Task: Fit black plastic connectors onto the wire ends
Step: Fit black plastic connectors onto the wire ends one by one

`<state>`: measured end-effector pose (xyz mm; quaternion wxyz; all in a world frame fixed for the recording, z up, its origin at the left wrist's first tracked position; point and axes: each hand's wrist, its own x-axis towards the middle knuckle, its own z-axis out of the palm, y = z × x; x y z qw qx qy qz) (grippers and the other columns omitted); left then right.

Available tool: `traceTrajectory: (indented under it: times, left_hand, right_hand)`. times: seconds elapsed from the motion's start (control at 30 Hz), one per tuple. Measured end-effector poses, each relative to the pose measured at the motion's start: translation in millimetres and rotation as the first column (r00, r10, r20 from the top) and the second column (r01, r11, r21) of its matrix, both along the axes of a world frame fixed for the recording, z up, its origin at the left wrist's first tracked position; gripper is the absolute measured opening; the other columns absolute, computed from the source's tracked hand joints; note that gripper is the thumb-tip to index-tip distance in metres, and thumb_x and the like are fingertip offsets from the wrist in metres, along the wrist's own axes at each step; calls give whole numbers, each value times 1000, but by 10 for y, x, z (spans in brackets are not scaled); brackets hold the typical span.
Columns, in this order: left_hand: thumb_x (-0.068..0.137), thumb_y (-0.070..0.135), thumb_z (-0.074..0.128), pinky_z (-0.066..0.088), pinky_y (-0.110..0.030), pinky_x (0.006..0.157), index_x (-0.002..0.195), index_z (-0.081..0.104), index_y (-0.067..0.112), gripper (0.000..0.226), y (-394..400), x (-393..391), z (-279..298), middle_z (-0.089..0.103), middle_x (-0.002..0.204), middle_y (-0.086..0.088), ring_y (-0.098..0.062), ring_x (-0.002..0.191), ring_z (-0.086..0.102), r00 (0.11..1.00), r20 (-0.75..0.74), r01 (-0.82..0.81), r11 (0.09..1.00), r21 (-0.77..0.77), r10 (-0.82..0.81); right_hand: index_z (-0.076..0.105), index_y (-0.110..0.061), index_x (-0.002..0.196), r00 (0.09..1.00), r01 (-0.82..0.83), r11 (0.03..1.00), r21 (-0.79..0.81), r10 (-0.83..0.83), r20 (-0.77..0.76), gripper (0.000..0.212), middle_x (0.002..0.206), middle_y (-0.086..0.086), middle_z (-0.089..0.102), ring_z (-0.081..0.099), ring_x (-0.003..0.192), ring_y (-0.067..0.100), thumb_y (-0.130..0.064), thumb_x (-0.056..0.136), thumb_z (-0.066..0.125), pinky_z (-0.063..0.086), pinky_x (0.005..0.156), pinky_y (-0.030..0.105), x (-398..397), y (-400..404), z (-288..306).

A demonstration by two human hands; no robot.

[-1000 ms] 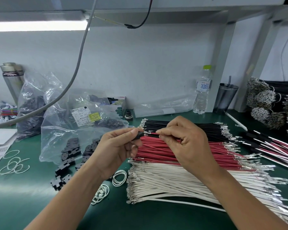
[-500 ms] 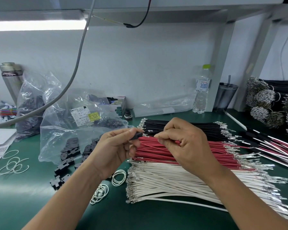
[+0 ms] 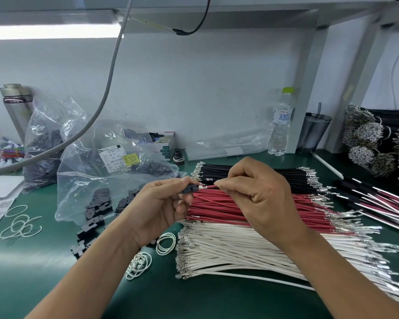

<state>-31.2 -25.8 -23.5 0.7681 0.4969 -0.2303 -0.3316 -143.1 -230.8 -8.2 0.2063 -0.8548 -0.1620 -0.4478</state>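
Fingers point(image 3: 226, 184) of right hand point(image 3: 260, 199) pinching a red wire point(image 3: 209, 187) just behind its metal tip, tip aimed at the connector point(image 3: 190, 188) and nearly touching its open face (seated or not, cannot tell). Connector pinched between thumb and fingers of left hand point(image 3: 161, 203), raised above the counter point(image 3: 44, 272) over the left ends of the wire piles. Remaining fingers on both hands curled in.

Directly below the hands, three flat piles side by side: black wires point(image 3: 286, 174) farthest back, red wires point(image 3: 217, 208) in the middle, white wires point(image 3: 228, 252) nearest, all with metal terminals at both ends. Further right, a loose spread of mixed wires point(image 3: 382, 201) with black pieces fitted on their near ends.

Left of the hands, loose black connectors point(image 3: 88, 229) spilling from a clear bag point(image 3: 83, 180) with a printed label. A second bag point(image 3: 42, 143) of dark parts behind it, beside a metal flask point(image 3: 16, 104). White rubber bands point(image 3: 166, 244) near the left wrist, more point(image 3: 19, 224) further left.

At the back wall: small box point(image 3: 164, 146), water bottle point(image 3: 281, 125), dark tumbler point(image 3: 313, 132). Bundled wires point(image 3: 364, 139) stacked at far right.
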Motion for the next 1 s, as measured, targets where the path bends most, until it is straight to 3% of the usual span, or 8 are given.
traceTrajectory:
  times: [0.33,0.6,0.87,1.0]
  left_hand:
    - [88,23,73,48,-20,50,98,78,8,19,-2,9,-17,66,70,-7,-11,50,55,1000,-4,14,1000,-18,-14]
    - [91,22,71,49,-21,50,102,78,7,20,2,17,-13,66,70,-6,-11,50,55,1000,-13,2,1000,-29,-2]
    - [88,21,70,47,-20,47,98,79,6,20,11,-13,26,64,68,-7,-11,49,53,999,23,-27,999,46,26]
    - [86,22,72,46,-19,48,100,79,4,24,3,-24,19,61,68,-7,-12,49,51,998,24,-54,996,76,52]
  right_hand:
    - [81,-14,96,999,-17,988,152,21,-26,11,82,-5,62,62,75,14,-13,87,77,53,64,34,9,37,-34]
    - [82,-17,96,999,4,992,126,2,-50,11,81,-8,60,58,72,11,-17,87,75,50,62,27,7,54,-47]
    - [82,-18,95,994,-8,1000,11,9,-109,11,84,-10,61,59,76,8,-13,85,79,52,63,33,-15,-1,7]
    - [82,-21,95,986,1,999,34,5,-166,11,83,-13,60,59,75,7,-15,86,79,53,64,33,-10,27,-11]
